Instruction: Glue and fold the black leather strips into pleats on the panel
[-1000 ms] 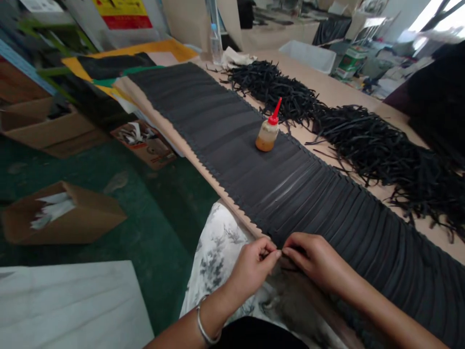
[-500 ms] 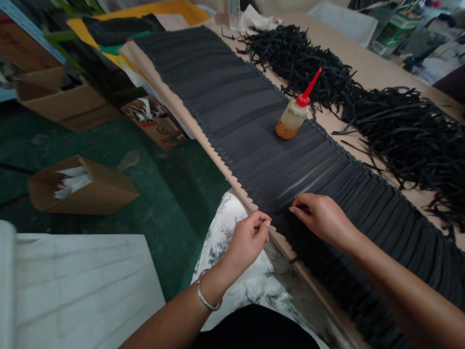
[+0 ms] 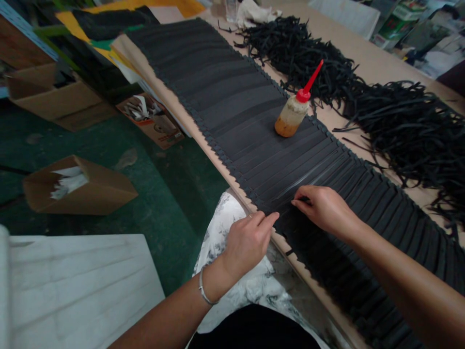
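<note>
A long row of thin black strips [image 3: 250, 116] lies side by side along the table, their ends forming a jagged edge. At the near edge, my left hand [image 3: 250, 240] has its fingers curled and its index finger reaching over the strip ends; whatever it may grip is hidden. Just to its right, my right hand [image 3: 323, 208] is low over the row with thumb and fingers pinched together. Anything in that pinch blends into the black beneath. A squeeze bottle [image 3: 292, 115] with a red nozzle and amber liquid stands on the strips beyond my hands.
Tangled piles of loose black strips [image 3: 410, 126] lie along the far side of the table [image 3: 341, 29]. On the green floor at left are cardboard boxes [image 3: 105, 186] with white scraps. A white panel [image 3: 83, 286] is at lower left, and white stained cloth [image 3: 225, 223] hangs below the edge.
My left hand has turned over, its index finger now stretched further right over the strip ends. The right hand has shifted slightly, still pinched. The view has moved a little.
</note>
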Motion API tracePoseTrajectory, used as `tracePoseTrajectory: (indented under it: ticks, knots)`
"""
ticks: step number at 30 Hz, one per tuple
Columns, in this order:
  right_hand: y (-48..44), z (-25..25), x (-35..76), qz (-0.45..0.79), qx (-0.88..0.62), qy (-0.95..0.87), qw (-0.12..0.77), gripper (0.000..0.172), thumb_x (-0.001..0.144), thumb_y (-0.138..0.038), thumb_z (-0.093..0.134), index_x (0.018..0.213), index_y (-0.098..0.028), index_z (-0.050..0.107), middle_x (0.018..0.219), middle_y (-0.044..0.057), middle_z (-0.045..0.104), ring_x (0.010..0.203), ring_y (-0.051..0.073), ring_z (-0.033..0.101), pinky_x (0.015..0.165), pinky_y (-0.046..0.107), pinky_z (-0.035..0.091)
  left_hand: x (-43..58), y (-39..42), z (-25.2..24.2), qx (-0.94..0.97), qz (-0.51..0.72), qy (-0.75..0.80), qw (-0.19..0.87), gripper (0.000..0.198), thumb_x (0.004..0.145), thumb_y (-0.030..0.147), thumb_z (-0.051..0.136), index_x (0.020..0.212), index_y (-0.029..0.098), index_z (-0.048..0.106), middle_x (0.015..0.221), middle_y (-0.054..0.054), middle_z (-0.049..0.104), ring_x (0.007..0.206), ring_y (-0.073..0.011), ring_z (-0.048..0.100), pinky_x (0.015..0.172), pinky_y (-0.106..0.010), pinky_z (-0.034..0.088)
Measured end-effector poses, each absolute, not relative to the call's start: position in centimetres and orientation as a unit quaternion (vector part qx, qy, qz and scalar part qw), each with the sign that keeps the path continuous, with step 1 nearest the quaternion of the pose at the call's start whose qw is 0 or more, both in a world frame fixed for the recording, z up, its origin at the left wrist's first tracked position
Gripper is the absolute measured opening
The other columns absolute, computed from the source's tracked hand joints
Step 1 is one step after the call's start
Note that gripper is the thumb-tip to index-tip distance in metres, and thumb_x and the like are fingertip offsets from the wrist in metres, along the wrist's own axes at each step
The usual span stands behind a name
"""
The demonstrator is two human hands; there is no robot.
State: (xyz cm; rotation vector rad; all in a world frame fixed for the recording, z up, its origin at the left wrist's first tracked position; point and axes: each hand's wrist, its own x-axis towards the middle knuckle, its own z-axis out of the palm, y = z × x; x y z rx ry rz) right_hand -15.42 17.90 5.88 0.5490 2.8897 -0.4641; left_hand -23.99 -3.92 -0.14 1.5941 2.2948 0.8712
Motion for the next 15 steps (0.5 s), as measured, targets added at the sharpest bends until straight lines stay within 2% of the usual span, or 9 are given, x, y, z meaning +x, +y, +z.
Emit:
tracePoseTrajectory:
  ticks: [5,9,15]
  knots:
    - [17.7,5.9,-15.7,-0.149,0.184,0.968,0.087,0.017,0.091,-0.033,0.058,0.089,-0.022,0.07,0.079,0.003,0.071,0.066,0.015,0.061,0.059,0.027,0.035,-24.1,-3.0,0.3,0.579,0.187,0.792,0.057,0.044,0.1,0.017,0.044,0.144,0.022,0.048,0.098,-0.005,0.063,0.078,-0.0227,0.063,0.063,-0.037,0.054]
    - [18.4,6.0,-15.7,-0.149,0.173,0.97,0.089,0.017,0.091,-0.033,0.059,0.089,-0.022,0.071,0.082,0.004,0.072,0.069,0.016,0.063,0.061,0.027,0.037,-24.0,-2.5,0.6,0.582,0.145,0.798,0.058,0.046,0.098,0.016,0.048,0.144,0.02,0.048,0.099,-0.005,0.063,0.077,-0.0237,0.063,0.062,-0.038,0.055]
    - [24.7,7.4,-14.7,-0.179,0.214,0.96,0.037,0.02,0.088,-0.038,0.061,0.084,-0.022,0.072,0.068,0.001,0.068,0.059,0.014,0.057,0.058,0.026,0.038,-24.2,-2.4,0.3,0.587,0.138,0.796,0.05,0.047,0.096,0.014,0.051,0.142,0.021,0.049,0.096,-0.004,0.063,0.076,-0.023,0.064,0.062,-0.037,0.055]
